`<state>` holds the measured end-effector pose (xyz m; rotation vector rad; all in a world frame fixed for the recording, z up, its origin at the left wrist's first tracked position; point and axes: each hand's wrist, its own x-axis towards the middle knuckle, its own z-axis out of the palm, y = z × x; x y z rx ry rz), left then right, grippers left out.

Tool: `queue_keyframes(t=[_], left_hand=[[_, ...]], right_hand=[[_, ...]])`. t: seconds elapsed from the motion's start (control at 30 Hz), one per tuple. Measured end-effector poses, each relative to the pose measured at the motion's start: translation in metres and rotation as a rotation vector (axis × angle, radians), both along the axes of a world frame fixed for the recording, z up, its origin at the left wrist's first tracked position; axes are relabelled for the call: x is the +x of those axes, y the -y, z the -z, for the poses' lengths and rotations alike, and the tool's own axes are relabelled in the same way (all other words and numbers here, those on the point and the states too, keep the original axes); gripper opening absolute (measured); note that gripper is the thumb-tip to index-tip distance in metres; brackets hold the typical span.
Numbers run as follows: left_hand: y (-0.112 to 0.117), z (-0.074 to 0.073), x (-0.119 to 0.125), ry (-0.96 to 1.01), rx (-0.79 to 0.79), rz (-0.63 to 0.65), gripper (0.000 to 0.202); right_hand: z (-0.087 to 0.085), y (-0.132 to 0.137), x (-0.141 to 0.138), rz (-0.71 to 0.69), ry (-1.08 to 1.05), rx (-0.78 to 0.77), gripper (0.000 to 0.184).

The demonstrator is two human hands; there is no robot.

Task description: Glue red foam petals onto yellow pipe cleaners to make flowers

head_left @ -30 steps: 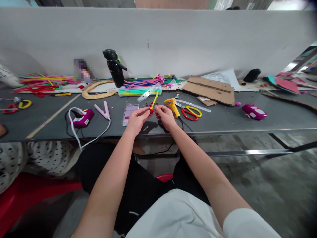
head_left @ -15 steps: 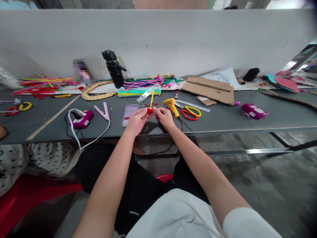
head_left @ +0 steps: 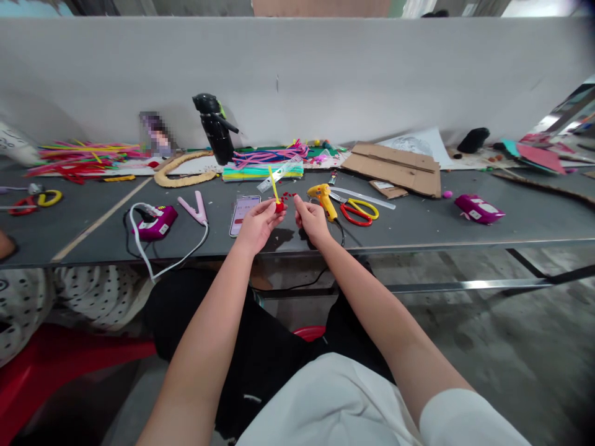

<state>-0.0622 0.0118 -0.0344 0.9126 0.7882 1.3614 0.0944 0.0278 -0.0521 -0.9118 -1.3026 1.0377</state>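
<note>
My left hand [head_left: 257,224] pinches a small red piece [head_left: 279,207], rounded like a pompom, between thumb and fingers. From it a yellow pipe cleaner [head_left: 273,184] rises, tilted to the left. Just to the right, my right hand [head_left: 312,220] is apart from the red piece, its thumb and fingers pressed together; whatever is in them is too small to make out. Little red scraps [head_left: 289,195] lie on the table behind the hands. Beside my right hand rests a yellow hot glue gun [head_left: 323,199], and left of my left hand lies a phone [head_left: 243,214].
Red-and-yellow-handled scissors [head_left: 360,210] and a metal ruler [head_left: 367,197] lie to the right. Further back are pipe cleaners [head_left: 264,172], a black bottle [head_left: 215,130] and cardboard [head_left: 395,167]. A pink hair straightener [head_left: 195,207] and purple power socket [head_left: 157,224] sit left, with trailing cords.
My right hand has moved away from the red piece, widening the gap between the hands. The yellow pipe cleaner has tipped from nearly upright to leaning left.
</note>
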Motion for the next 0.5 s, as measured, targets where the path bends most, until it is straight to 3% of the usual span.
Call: queue_keyframes(t=[0.1,0.5], left_hand=[[0.0012,-0.0013,-0.0007,0.003,0.005,0.031,0.021],[0.0068,-0.0037,0.0028,0.037,0.005,0.011,0.024]], right_hand=[[0.0005,-0.0012,0.0004,0.053,-0.015,0.049,0.041],[-0.0062,0.0058,-0.0031,-0.041,-0.020,0.083,0.039]])
